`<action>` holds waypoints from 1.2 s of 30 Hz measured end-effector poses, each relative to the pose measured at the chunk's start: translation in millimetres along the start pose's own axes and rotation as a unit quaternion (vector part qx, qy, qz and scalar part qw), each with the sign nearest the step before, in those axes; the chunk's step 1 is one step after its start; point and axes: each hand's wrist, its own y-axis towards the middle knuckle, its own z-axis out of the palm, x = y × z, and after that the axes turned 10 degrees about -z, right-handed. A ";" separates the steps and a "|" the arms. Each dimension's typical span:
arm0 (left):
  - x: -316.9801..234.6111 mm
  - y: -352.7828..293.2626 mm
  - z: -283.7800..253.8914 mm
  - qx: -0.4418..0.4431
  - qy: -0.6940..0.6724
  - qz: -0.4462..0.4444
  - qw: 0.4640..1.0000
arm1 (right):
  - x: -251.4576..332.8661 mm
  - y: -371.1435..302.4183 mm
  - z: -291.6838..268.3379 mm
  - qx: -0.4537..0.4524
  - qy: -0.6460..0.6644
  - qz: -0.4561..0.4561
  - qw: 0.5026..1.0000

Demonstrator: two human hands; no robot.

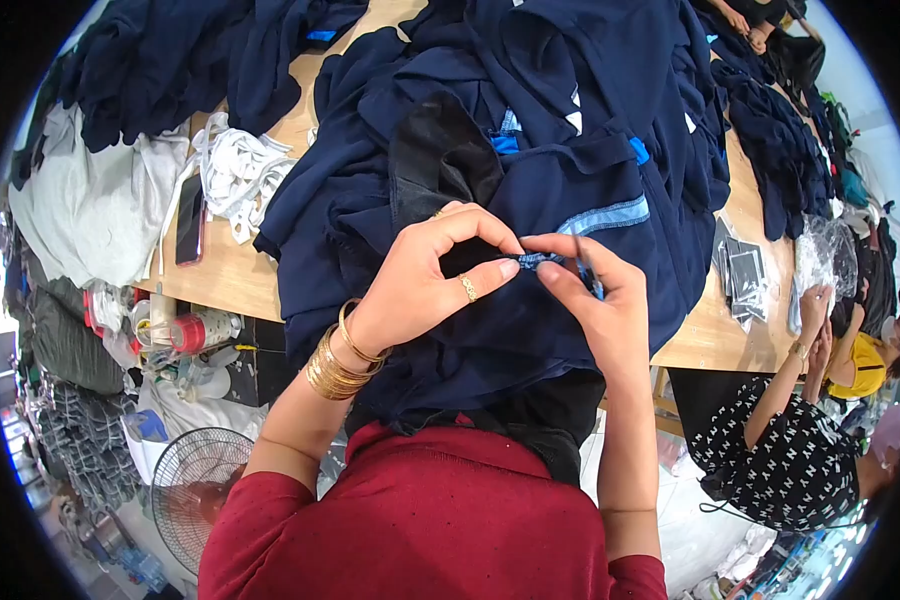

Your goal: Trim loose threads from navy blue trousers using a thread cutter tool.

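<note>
A navy garment (570, 185) with a light-blue taped seam lies heaped in front of me at the table's near edge. My left hand (420, 265), with a ring and gold bangles, pinches a short light-blue stitched edge of it between thumb and forefinger. Close beside it, my right hand (602, 290) pinches the same edge from the other side. A slim dark thing with a bluish end (588, 268) shows against the right hand's fingers; its kind is unclear. Just beyond my left hand lies shiny black fabric (445, 155).
More navy garments (185, 60) pile up at the far left. White tape (240, 170) and a phone (190, 222) lie on the wooden table (225, 275). A fan (195, 490) stands at lower left. Clear plastic bags (820, 260) and a co-worker (780, 450) are at right.
</note>
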 end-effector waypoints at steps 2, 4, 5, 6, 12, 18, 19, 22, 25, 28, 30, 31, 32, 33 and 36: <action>-1.9 0.9 -1.2 0.006 0.008 0.011 1.000 | -1.4 2.9 -3.7 0.021 -0.013 -0.014 1.000; -2.8 1.0 -2.6 0.008 0.013 -0.002 1.000 | 0.3 4.5 -6.2 0.040 -0.029 -0.014 0.999; -3.2 1.2 -2.8 0.009 0.015 -0.001 1.000 | -0.2 5.0 -6.2 0.039 -0.028 -0.015 0.999; -4.0 1.5 -3.1 -0.004 0.045 0.011 0.999 | -0.7 5.4 -6.0 0.047 -0.028 -0.017 0.998; -17.8 -12.6 5.5 -0.156 0.172 0.013 0.973 | -1.8 5.7 -4.1 0.010 -0.034 -0.008 0.999; -7.0 -25.0 16.2 -0.045 -0.146 -0.135 0.979 | -1.0 2.2 4.6 0.012 -0.034 -0.043 0.998; -7.3 -25.4 17.2 -0.042 -0.182 -0.146 0.972 | -1.0 1.5 4.7 0.016 -0.046 -0.045 0.998; -6.9 -24.7 19.5 -0.042 -0.228 -0.156 0.960 | 0.0 0.2 5.1 0.006 -0.057 -0.036 0.998; -8.2 -23.3 19.0 -0.037 -0.250 -0.180 0.951 | 0.3 -1.5 7.0 -0.003 -0.073 -0.067 0.995; -6.2 -22.4 20.5 -0.039 -0.253 -0.169 0.952 | 1.4 -2.5 5.9 -0.004 -0.091 -0.047 0.995; -5.2 -22.4 20.7 -0.038 -0.259 -0.170 0.950 | 1.5 -2.9 6.8 -0.009 -0.095 -0.047 0.994; -5.2 -22.2 20.9 -0.036 -0.266 -0.170 0.948 | 1.9 -3.1 7.0 -0.014 -0.099 -0.048 0.994; -5.6 -22.2 21.2 -0.036 -0.266 -0.170 0.948 | 2.4 -3.5 7.1 -0.014 -0.100 -0.048 0.994; -6.2 -22.3 21.6 -0.039 -0.266 -0.168 0.948 | 2.8 -3.8 7.2 -0.018 -0.109 -0.049 0.993; -6.1 -22.5 21.5 -0.046 -0.253 -0.158 0.953 | 3.2 -4.5 7.7 -0.021 -0.115 -0.040 0.992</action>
